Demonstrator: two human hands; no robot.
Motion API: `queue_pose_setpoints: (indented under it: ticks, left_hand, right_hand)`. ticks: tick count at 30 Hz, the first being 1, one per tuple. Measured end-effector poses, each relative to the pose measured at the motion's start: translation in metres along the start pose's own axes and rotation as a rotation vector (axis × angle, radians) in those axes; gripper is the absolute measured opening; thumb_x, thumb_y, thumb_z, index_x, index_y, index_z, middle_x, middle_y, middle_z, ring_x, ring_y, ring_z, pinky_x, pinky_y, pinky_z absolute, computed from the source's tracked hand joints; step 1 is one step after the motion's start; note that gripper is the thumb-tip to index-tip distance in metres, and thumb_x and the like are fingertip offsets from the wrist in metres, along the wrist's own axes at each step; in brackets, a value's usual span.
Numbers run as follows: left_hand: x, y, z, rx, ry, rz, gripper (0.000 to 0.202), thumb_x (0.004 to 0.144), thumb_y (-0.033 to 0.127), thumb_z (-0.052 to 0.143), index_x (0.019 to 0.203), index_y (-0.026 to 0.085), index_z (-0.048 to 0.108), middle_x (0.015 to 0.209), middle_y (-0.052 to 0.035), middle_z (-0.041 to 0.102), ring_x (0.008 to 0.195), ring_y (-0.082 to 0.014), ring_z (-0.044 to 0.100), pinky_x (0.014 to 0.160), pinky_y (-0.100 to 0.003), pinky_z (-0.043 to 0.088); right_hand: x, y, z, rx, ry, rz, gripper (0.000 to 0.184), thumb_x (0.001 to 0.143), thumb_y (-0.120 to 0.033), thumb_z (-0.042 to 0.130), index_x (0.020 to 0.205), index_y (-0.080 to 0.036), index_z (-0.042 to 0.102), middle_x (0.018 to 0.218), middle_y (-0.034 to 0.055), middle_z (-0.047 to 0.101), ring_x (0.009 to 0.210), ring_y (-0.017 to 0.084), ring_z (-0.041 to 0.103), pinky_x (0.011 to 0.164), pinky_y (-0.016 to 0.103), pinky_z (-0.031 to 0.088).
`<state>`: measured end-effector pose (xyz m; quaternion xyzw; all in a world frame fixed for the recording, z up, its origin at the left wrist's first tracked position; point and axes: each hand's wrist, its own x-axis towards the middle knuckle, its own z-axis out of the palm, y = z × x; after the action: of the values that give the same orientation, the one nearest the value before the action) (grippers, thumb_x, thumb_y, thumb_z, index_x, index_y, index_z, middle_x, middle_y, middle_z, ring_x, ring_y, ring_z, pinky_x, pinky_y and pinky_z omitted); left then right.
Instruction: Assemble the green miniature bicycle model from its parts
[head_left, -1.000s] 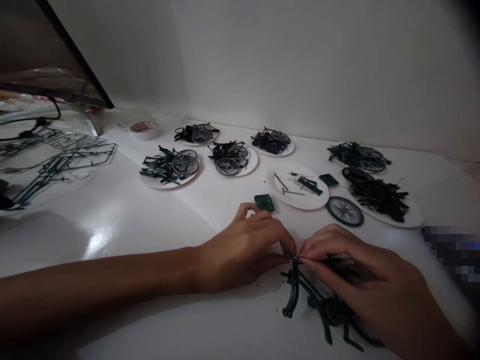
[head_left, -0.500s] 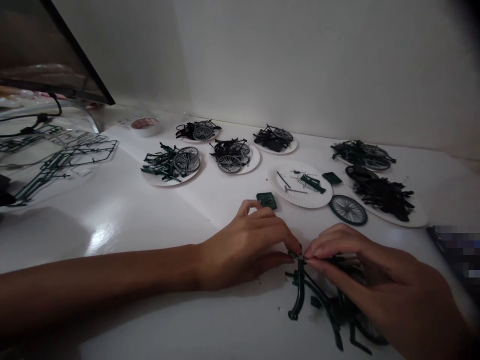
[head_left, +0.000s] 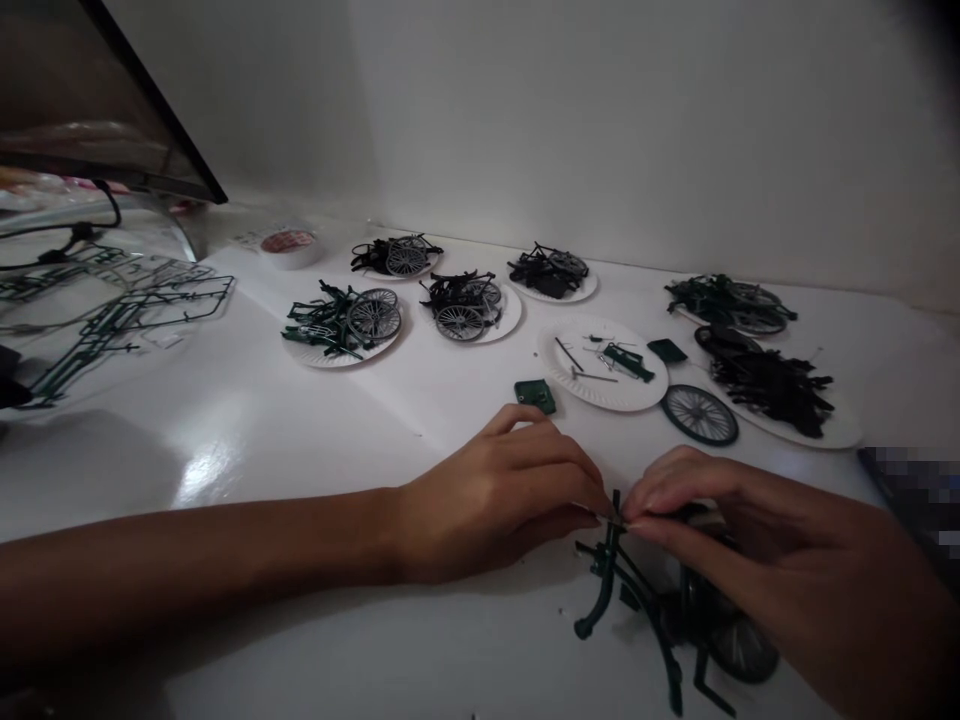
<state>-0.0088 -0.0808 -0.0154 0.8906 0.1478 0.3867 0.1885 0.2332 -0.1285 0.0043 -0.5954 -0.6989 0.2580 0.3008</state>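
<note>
Dark green, the model bicycle (head_left: 663,636) lies at the near right of the white table (head_left: 337,650), its front end under both hands and its mounted wheel (head_left: 746,648) partly behind the right one. What has just changed is at the top of the front tube: a short dark post (head_left: 616,497) now stands clear above the fingertips, where a second ago the fingers covered that spot. The left hand (head_left: 495,500) keeps a narrow pinch of thumb and forefinger on a thin piece (head_left: 615,518) beside the post; the right hand (head_left: 750,550) pinches from the other side, seemingly on the same piece. This suggests the piece now sits lower against the post, though whether it is around it or firmly seated cannot be told. Beyond the hands, the green block (head_left: 534,396), the loose wheel (head_left: 700,414) and the paper plate (head_left: 600,402) of small parts remain untouched.
</note>
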Motion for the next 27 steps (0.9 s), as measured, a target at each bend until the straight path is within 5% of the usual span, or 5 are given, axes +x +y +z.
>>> queue_pose_setpoints:
  ticks: [11,27]
  left_hand:
    - [0.0,0.0,0.0,-0.007,-0.001,0.002,0.005,0.1,0.013,0.06,0.1,0.013,0.066,0.1,-0.0062,0.075,0.091,-0.0117,0.068,0.102,-0.033,0.043]
    - [-0.002,-0.002,0.001,0.007,-0.013,-0.018,0.007,0.1,0.015,0.061,0.102,0.013,0.067,0.101,-0.0055,0.075,0.094,-0.0122,0.068,0.103,-0.034,0.043]
  right_hand:
    - [-0.004,-0.006,0.003,0.049,0.036,0.019,0.025,0.078,-0.055,0.079,0.076,-0.032,0.07,0.084,-0.004,0.075,0.079,0.019,0.072,0.067,0.029,0.053]
    - [-0.004,-0.01,0.0,-0.149,0.06,-0.202,0.015,0.087,-0.051,0.072,0.092,-0.038,0.069,0.09,-0.0114,0.076,0.072,0.012,0.07,0.065,0.024,0.053]
